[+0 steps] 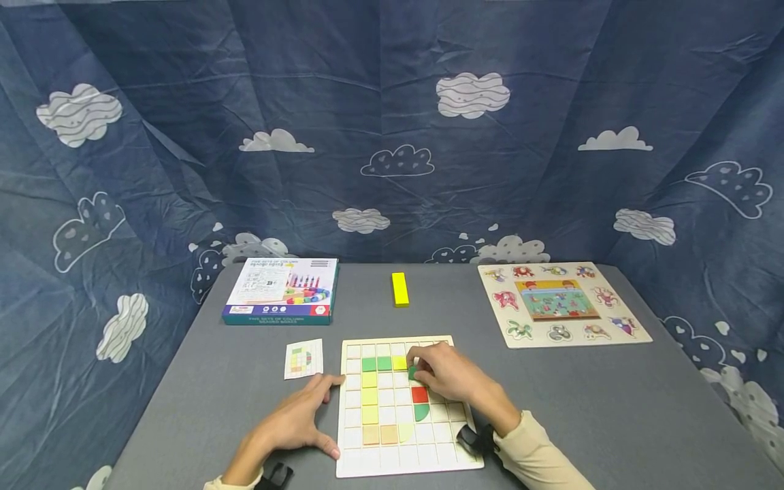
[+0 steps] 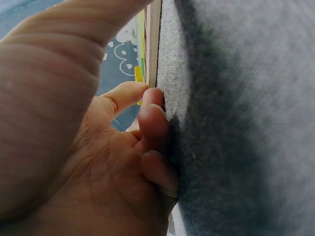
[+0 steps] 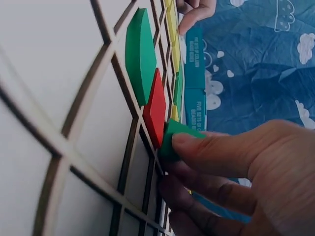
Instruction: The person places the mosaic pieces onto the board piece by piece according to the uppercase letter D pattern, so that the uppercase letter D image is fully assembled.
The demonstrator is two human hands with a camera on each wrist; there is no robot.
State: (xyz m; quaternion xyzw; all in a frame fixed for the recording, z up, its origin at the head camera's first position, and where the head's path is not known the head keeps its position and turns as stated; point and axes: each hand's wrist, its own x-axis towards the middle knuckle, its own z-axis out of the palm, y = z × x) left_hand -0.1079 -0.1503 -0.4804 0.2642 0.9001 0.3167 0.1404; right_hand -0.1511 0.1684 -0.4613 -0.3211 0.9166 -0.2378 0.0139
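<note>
On the table lies a wooden grid board [image 1: 404, 466] with coloured tiles in some of its cells. My right hand [image 1: 450, 371] pinches a green tile [image 3: 170, 140] between thumb and fingers, low over the cell just beyond the red tile [image 1: 419, 395]. A rounded green tile [image 1: 421, 412] sits on the near side of the red one. Yellow tiles [image 1: 369, 396], two green tiles [image 1: 376, 364] and two orange tiles [image 1: 380, 435] fill other cells. My left hand [image 1: 297, 416] rests at the board's left edge, fingers and thumb spread and touching it.
A small pattern card [image 1: 303, 359] lies left of the board. Farther back are a boxed bead set [image 1: 280, 291], a yellow block [image 1: 400, 289] and a sea-animal peg puzzle [image 1: 563, 305] on the right. A dark blue cloud-print cloth [image 1: 392, 190] hangs behind the table.
</note>
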